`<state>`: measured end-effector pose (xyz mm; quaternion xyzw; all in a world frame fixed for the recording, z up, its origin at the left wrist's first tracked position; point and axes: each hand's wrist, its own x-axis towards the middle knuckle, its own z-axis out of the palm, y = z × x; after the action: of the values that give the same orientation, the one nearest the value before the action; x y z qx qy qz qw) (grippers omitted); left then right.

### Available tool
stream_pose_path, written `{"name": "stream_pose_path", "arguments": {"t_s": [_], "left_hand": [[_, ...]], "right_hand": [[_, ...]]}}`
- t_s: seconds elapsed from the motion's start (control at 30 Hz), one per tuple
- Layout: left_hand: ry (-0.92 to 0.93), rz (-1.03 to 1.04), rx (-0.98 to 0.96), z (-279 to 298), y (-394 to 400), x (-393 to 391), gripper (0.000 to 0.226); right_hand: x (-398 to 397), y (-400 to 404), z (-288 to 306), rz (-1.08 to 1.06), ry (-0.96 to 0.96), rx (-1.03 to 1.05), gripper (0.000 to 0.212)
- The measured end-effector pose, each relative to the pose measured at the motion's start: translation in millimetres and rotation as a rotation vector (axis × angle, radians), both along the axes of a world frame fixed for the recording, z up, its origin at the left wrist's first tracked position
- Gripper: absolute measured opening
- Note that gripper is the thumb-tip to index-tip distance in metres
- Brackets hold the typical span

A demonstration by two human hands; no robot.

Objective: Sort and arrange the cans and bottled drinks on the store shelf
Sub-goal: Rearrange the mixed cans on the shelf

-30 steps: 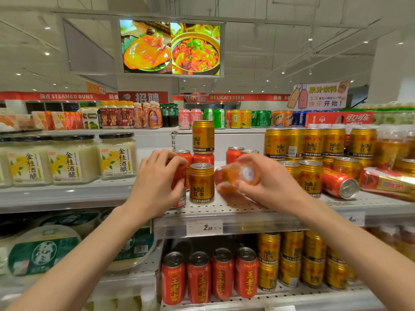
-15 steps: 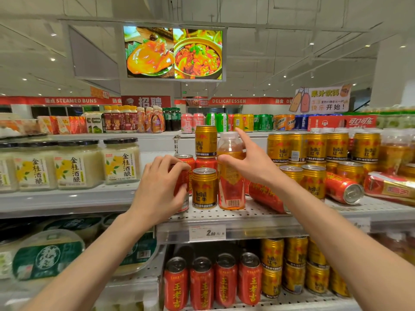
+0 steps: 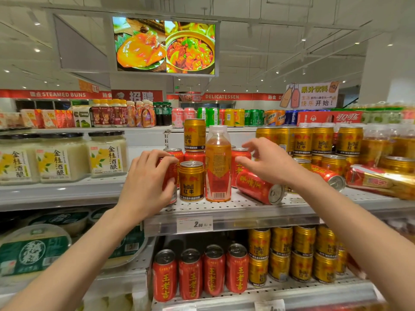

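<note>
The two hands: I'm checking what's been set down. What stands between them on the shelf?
In the head view, a gold can and an upright orange bottle stand between the left hand and the right hand.

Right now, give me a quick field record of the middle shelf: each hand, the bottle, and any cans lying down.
left hand: wrapped around an upright red can at the shelf front
right hand: open, holding nothing, just right of the bottle
orange bottle: upright, standing free beside the gold can
fallen cans: red one on its side under the right hand; another further right
shelf: price tag reads 2.60
</note>
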<state>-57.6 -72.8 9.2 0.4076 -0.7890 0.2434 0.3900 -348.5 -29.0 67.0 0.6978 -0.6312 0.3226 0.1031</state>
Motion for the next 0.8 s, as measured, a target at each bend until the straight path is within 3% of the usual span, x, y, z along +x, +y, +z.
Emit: {"name": "stream_pose_path", "arguments": {"t_s": [0.1,0.27,0.43,0.63,0.8], "left_hand": [[0.009,0.012,-0.008,0,1,-3,0.043],[0.016,0.024,-0.013,-1,3,-5,0.044],[0.017,0.031,-0.001,-1,3,-5,0.044],[0.014,0.034,0.004,-1,2,-5,0.043],[0.011,0.035,0.009,-2,3,-5,0.043]], "right_hand": [[-10,13,-28,-0.066,0.149,0.029,0.055],[-19,24,-76,-0.066,0.208,0.006,0.069],[-27,23,-86,-0.029,0.051,-0.076,0.071],[-25,18,-51,0.063,-0.211,-0.179,0.065],[-14,0,-33,0.096,-0.288,-0.092,0.061]]}}
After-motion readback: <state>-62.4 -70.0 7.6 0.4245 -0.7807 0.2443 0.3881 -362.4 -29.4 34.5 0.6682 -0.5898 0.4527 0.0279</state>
